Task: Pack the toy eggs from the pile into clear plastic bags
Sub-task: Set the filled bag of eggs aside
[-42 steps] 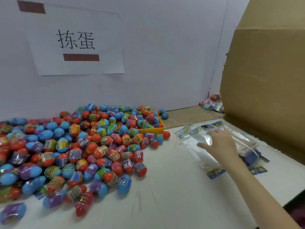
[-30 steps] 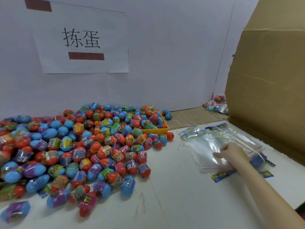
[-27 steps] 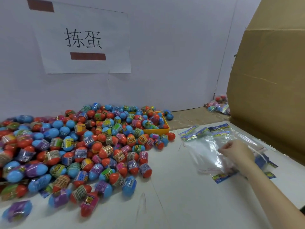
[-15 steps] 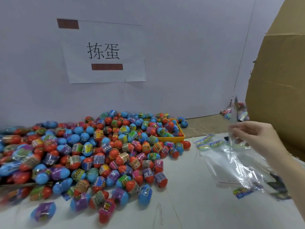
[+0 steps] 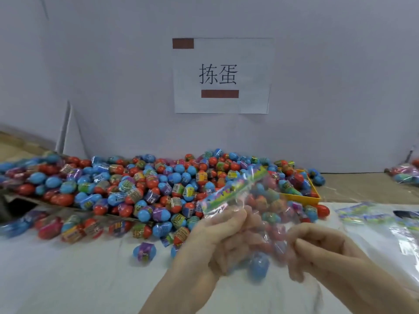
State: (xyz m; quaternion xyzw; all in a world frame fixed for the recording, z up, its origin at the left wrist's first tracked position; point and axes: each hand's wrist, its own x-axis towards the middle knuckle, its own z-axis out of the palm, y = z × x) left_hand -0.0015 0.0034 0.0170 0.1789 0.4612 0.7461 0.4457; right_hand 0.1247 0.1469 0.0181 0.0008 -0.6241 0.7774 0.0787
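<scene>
With the thin bag (image 5: pixel 244 200) being held in the air over the eggs (image 5: pixel 145 189) piled on the table (image 5: pixel 68 279), its mouth is probably at risk of staying stuck together or slipping free. The left hand (image 5: pixel 213 241) is pinching its left side with curled fingers, and the right hand (image 5: pixel 324 252) is pinching the right side, its fingers blurred

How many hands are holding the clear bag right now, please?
2. The left hand pinches the clear bag on its left side; the right hand pinches its right side, both in front of the egg pile.
</scene>
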